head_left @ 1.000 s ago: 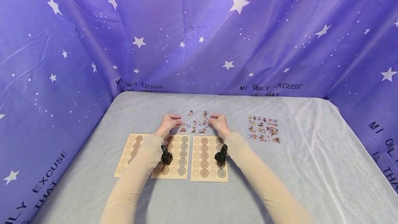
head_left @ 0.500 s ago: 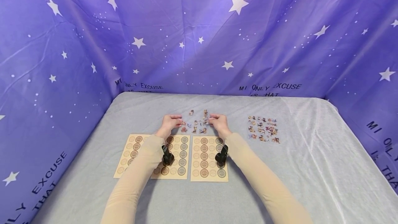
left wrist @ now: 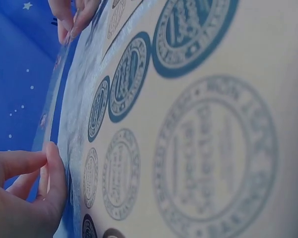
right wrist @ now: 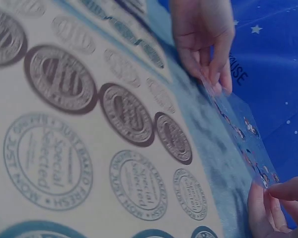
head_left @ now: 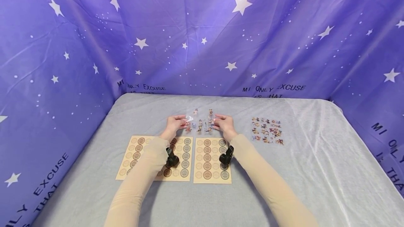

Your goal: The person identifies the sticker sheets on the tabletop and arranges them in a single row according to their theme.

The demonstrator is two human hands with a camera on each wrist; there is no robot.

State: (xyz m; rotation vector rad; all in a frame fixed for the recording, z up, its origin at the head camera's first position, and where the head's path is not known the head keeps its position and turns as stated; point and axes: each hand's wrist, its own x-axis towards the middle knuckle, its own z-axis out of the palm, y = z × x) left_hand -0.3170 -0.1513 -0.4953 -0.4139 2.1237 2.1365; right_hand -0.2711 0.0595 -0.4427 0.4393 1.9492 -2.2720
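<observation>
A transparent sheet of small cartoon stickers (head_left: 200, 126) spans the gap between my two hands, raised off the table. My left hand (head_left: 173, 126) pinches its left edge between thumb and fingers, and my right hand (head_left: 224, 124) pinches its right edge. The right wrist view shows the clear sheet (right wrist: 243, 131) stretched between both hands, tilted, with figures printed on it. Thumb and fingertips of the left hand (left wrist: 32, 191) meet at the sheet's edge in the left wrist view. Closer to me, beige sheets of round labels (head_left: 212, 180) lie flat under my wrists.
Another clear sticker sheet (head_left: 267, 131) lies to the right on the grey cloth-covered table (head_left: 315, 171). The left beige label sheet (head_left: 124, 169) is partly covered by my left sleeve. A purple star-patterned curtain (head_left: 202, 59) encloses the back and sides.
Both hands have shifted slightly right with the clear sticker sheet between them. The sheet has risen and tilted, and a bright glare now shows near its left edge.
</observation>
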